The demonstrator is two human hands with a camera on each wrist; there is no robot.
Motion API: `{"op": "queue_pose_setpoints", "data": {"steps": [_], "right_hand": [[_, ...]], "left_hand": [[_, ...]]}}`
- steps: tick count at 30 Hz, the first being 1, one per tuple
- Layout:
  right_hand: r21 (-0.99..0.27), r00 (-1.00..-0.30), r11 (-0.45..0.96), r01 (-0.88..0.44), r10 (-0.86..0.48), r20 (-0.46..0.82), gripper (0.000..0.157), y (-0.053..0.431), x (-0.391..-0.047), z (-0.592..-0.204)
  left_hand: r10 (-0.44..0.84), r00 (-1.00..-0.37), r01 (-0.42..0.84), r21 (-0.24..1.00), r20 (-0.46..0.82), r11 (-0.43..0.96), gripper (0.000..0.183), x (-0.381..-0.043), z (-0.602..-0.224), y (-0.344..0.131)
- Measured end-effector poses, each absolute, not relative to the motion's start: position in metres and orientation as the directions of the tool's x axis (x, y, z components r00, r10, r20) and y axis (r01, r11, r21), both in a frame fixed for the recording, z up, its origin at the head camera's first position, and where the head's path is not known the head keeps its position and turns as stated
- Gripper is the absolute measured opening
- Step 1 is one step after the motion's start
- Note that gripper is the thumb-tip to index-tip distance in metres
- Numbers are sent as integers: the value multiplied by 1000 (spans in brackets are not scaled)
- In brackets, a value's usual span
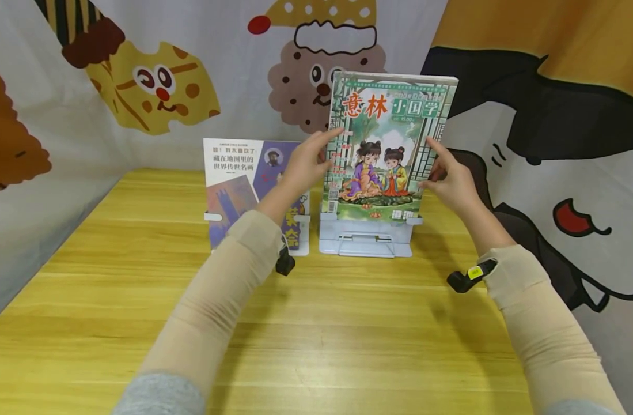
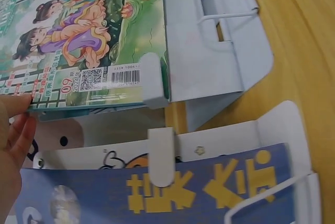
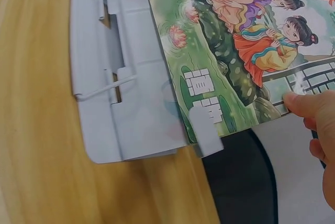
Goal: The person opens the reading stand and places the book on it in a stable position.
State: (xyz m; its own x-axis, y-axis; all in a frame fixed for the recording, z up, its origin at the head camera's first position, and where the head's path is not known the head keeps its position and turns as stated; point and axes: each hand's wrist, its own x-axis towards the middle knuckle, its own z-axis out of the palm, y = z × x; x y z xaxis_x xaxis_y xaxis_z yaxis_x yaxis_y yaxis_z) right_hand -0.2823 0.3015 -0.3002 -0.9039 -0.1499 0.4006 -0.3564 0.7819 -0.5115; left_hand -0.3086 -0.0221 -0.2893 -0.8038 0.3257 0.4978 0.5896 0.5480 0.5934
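Note:
A green magazine [image 1: 383, 155] with two drawn children on its cover stands upright, leaning slightly back against a white book stand [image 1: 365, 241]. Small white clips of the stand overlap its lower corners, as the clip [image 2: 153, 80] in the left wrist view shows. My left hand [image 1: 307, 164] holds the magazine's left edge, index finger along the cover. At the opposite edge my right hand [image 1: 453, 181] pinches it, with the thumb [image 3: 303, 103] on the front in the right wrist view. Fingers behind the magazine are partly hidden.
Left of the magazine, a white and purple book [image 1: 233, 173] stands in a second white stand [image 1: 303, 242], partly covered by my left arm. Both stands are on a wooden table [image 1: 321, 334]. A curtain [image 1: 233, 34] with cartoon prints hangs close behind.

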Motion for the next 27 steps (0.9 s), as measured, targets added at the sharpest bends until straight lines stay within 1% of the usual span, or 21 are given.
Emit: {"op": "queue_pose_setpoints", "data": {"steps": [9,16,22,27], "right_hand": [[-506,-910,780,-368,-193,366,103,306,-278,-318],[-505,-923,781,-367,-238,302,103,309,-278,-325],[-497,-918,776,-387,-277,283,96,312,-276,-330],[-505,-915,766,-397,-286,285,90,314,-274,-335]], "left_hand": [[354,-813,580,584,463,568,74,-305,-308,-22],[345,-848,529,611,401,589,73,-299,-320,-23],[333,-871,490,623,361,609,74,-294,-327,-22],[353,-855,518,611,379,599,73,-294,-331,-21]]}}
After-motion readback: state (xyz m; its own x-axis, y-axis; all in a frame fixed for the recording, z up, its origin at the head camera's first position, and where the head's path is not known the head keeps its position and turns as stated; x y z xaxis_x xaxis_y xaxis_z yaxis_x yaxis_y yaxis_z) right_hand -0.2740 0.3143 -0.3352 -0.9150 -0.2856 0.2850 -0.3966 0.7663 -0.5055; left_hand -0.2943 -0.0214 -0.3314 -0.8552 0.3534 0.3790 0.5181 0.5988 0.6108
